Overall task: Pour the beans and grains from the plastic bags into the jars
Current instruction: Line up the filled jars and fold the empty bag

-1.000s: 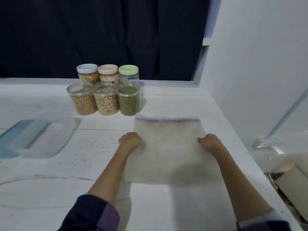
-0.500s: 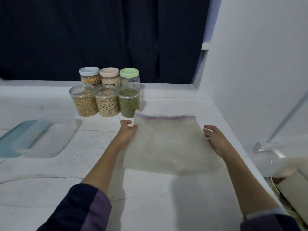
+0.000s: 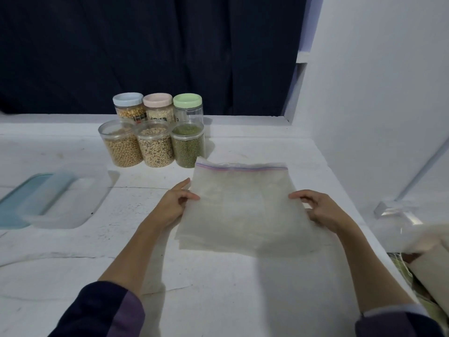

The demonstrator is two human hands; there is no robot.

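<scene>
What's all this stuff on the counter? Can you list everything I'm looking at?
Lidded jars: three, lids pale blue, pink, green; back row by the dark curtain; green-lidded one looks empty.
Open jars: three, clear; front row; tan beans, speckled pale beans, green beans.
Zip bags: a flat stack, translucent, coloured zip line at the far edge; centre of the counter.
Food container: one, clear; left side.
Container lid: one, teal; partly under the container.
Clear block: one; right edge.
Counter: one, white.
Curtain: dark, behind.
Left hand: pinches the stack's left edge.
Right hand: grips the stack's right edge.
</scene>
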